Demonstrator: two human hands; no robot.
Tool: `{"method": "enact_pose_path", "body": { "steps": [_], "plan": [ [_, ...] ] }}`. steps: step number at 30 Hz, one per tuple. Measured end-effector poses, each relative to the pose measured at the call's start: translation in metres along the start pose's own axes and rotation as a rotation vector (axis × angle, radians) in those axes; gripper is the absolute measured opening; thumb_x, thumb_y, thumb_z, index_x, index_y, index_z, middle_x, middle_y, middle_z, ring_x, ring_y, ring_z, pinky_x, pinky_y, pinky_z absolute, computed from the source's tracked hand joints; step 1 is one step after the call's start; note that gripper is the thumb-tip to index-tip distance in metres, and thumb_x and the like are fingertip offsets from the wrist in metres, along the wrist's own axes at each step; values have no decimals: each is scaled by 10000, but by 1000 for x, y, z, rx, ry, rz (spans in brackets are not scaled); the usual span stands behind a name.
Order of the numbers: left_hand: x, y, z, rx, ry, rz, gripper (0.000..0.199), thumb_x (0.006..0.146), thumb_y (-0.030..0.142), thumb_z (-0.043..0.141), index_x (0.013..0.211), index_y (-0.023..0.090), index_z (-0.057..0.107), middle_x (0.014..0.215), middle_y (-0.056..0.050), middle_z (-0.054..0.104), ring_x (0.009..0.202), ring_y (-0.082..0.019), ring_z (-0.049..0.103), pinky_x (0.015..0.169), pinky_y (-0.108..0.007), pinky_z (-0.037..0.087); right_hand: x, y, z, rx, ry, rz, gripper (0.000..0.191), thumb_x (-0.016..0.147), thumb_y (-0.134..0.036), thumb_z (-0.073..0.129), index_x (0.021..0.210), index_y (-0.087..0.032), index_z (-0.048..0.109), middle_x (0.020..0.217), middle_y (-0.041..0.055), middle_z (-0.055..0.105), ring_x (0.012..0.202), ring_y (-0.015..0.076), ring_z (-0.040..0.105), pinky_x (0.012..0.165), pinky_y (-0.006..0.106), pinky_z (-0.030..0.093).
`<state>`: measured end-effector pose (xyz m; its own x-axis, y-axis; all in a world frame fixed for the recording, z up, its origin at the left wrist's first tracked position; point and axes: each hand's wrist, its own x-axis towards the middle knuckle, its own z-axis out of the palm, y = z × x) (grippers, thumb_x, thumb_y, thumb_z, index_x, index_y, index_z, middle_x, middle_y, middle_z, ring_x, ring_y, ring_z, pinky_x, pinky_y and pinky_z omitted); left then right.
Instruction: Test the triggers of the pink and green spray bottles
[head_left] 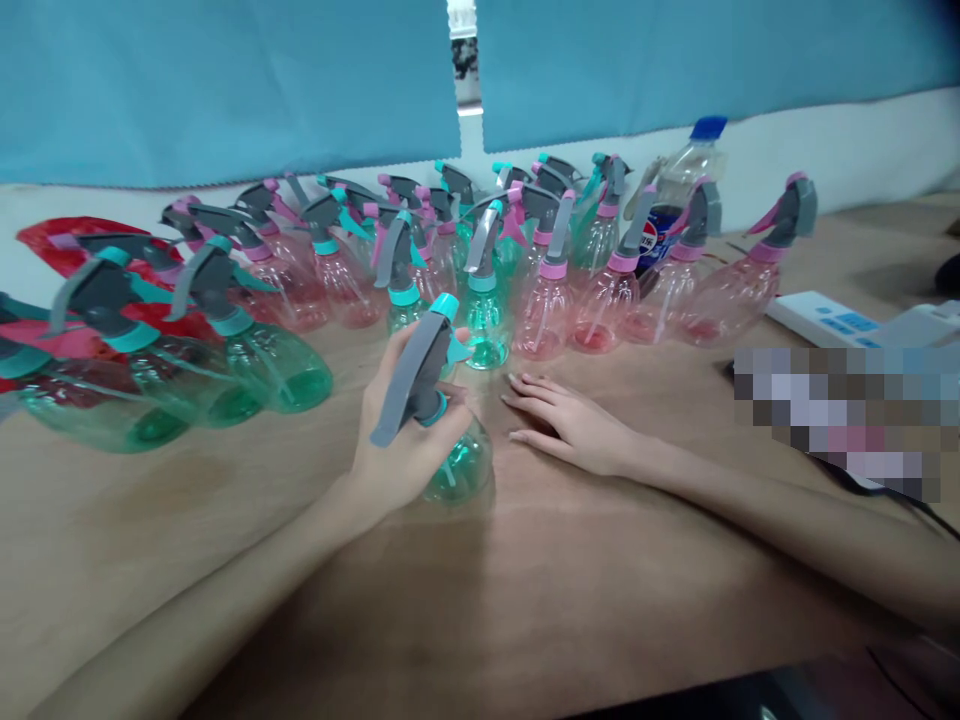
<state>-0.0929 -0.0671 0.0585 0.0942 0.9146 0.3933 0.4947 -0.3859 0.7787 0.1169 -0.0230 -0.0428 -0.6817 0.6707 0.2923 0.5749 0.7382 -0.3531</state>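
Observation:
My left hand (401,440) is wrapped round the neck of a green spray bottle (461,462) with a grey and turquoise trigger head. The bottle stands upright or nearly so at the middle of the table; whether its base touches the wood I cannot tell. To its right, my right hand (566,420) lies flat on the table, fingers stretched out to the left and holding nothing. Just beyond the hands stand another green spray bottle (487,325) and a pink spray bottle (544,315).
Several pink and green spray bottles fill the table's back; green ones (277,365) stand at left before a red bag (82,235). A Pepsi bottle (660,235) with a blue cap is behind them. At right lie a white device (832,318) and a blurred-out object (847,410).

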Motion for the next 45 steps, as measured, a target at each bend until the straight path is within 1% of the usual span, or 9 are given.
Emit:
{"method": "enact_pose_path", "body": {
  "steps": [3,8,13,21,26,29,35,39,45],
  "plan": [
    [-1,0,-1,33,28,23,433,735,187,545,1156,240,455,1241,-51,629,1002,-201,642,821,-311,535,0,-2,-1,-25,1,-23,516,972,-472,420,1320,-116,558,1410,188,515,1356,328,418,1094,529,379],
    [-4,-6,-5,60,22,64,422,740,164,529,1156,223,483,1043,-23,651,775,-158,622,713,-298,505,-3,-19,-10,15,-3,-47,386,956,-387,496,1238,-146,601,1312,168,593,1217,289,558,1001,470,481],
    [-10,-12,-16,100,31,79,330,736,152,543,1058,225,535,832,14,609,695,-154,589,690,-310,482,3,-47,-21,95,-54,-56,469,923,-449,544,1314,-190,526,1266,135,619,1156,277,596,953,458,511],
    [-27,-24,-49,132,113,67,322,783,183,597,1100,206,539,928,-17,630,843,-191,640,808,-367,522,44,-101,-16,221,-5,-119,655,859,-523,616,1387,-218,378,1258,131,611,1150,299,596,914,488,519],
    [-33,-35,-70,129,130,70,410,813,258,637,1200,211,510,1004,-38,635,891,-202,638,838,-385,525,76,-131,0,250,47,-127,728,765,-584,692,1295,-152,444,1181,152,617,1102,322,597,891,496,512],
    [-35,-38,-82,161,120,64,434,828,298,650,1230,240,499,1062,-39,624,927,-204,631,860,-383,522,92,-148,9,277,107,-105,716,726,-603,715,1257,-182,486,1208,141,601,1125,324,577,918,501,491],
    [-48,-52,-110,231,47,104,615,801,391,667,1330,247,390,1282,-87,527,1161,-279,543,989,-466,468,114,-161,16,342,92,-105,520,786,-365,694,1231,-189,490,1218,117,590,1121,275,569,930,462,487],
    [-69,-77,-126,206,-7,-50,552,860,423,587,1327,224,370,1374,-129,471,1268,-301,481,1061,-520,402,130,-151,15,322,110,-52,517,789,-360,684,1228,-185,475,1285,150,555,1224,314,503,991,518,442],
    [-91,-105,-127,65,67,-369,389,893,442,544,1205,221,472,1305,-96,543,1145,-262,582,968,-478,490,161,-136,13,402,116,46,679,792,-478,685,1345,-214,392,1370,143,526,1258,325,507,1025,531,424]
  ]
}}
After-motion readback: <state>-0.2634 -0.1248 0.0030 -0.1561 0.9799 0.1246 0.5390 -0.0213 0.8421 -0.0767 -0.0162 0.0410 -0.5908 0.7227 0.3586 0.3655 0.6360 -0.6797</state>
